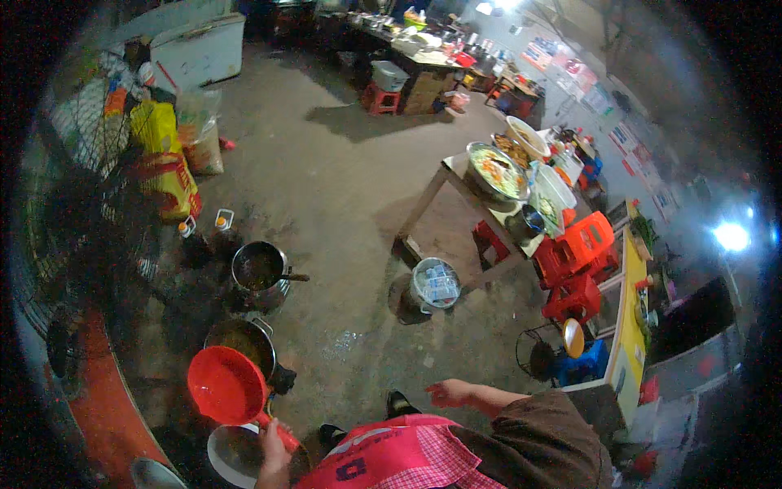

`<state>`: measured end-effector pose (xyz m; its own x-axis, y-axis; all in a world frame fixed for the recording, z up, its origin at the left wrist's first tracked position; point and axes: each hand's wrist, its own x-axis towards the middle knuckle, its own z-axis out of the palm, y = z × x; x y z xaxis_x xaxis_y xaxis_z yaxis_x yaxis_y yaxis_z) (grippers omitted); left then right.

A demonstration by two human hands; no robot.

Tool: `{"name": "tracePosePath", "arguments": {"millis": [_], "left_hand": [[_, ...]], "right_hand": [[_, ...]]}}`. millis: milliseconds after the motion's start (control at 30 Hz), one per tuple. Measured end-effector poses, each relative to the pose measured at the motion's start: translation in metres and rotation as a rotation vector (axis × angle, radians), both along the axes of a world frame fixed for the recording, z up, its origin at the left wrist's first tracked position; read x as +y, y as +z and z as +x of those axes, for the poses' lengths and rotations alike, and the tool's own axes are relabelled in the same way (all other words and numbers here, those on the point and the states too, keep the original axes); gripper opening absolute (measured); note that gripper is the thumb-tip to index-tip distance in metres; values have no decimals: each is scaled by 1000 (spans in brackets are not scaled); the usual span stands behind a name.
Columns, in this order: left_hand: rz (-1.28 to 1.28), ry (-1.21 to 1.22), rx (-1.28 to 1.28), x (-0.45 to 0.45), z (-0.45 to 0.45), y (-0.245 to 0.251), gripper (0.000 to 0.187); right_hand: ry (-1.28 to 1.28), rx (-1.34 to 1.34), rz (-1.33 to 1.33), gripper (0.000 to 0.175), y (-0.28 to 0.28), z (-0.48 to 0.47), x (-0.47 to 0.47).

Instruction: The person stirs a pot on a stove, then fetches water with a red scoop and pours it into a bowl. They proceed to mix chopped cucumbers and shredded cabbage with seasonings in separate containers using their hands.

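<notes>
My left hand (pixel 276 447) grips the handle of a red plastic ladle (pixel 226 384), whose round bowl hangs above the edge of a metal pot with dark liquid (pixel 241 337). Whether the ladle holds anything is hard to tell. Below it, a pale round basin (pixel 225 455) is partly hidden by the ladle and my arm. My right hand (pixel 447 393) is held out over the floor near my shoe, touching nothing, with fingers partly curled. Farther forward stands another metal pot (pixel 259 266) with a handle or utensil at its side.
A white bucket (pixel 435 283) stands beside a table (pixel 455 162) bearing a metal bowl of chopped vegetables (pixel 498 172) and other food. Red plastic stools (pixel 572 296) and a yellow-topped counter (pixel 632 299) are on the right. Bottles (pixel 224 220), yellow sacks (pixel 174 183) and a white chest (pixel 198 50) are left.
</notes>
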<state>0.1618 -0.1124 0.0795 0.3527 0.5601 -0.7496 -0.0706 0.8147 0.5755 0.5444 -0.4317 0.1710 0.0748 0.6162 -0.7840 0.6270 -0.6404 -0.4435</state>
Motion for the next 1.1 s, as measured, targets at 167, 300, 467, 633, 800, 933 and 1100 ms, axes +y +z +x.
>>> {"name": "tracePosePath", "arguments": {"millis": [167,300,467,633,800,933,1100], "left_hand": [[186,-134,-177,-69,92,47,20],[293,-418,-197,-155,171,86,18],[474,-720,-253,-305,249,100,25],[564,-1203,-186,-474,319,108,33],[279,-1756,-208,-581,351,116,32],[231,-1713,-154,-597,377,108,31],[283,-1580,96,-577,422,77,28]], "right_hand": [[-456,489,201,53,23,-82,40],[-585,765,321,60,52,-102,2],[-964,670,565,61,55,-86,-135],[-1221,412,576,35,58,-52,-303],[-1809,802,637,16,76,-44,-474],[-2024,683,761,15,79,-54,-573],[-2336,617,1081,18,79,-56,-652]]}}
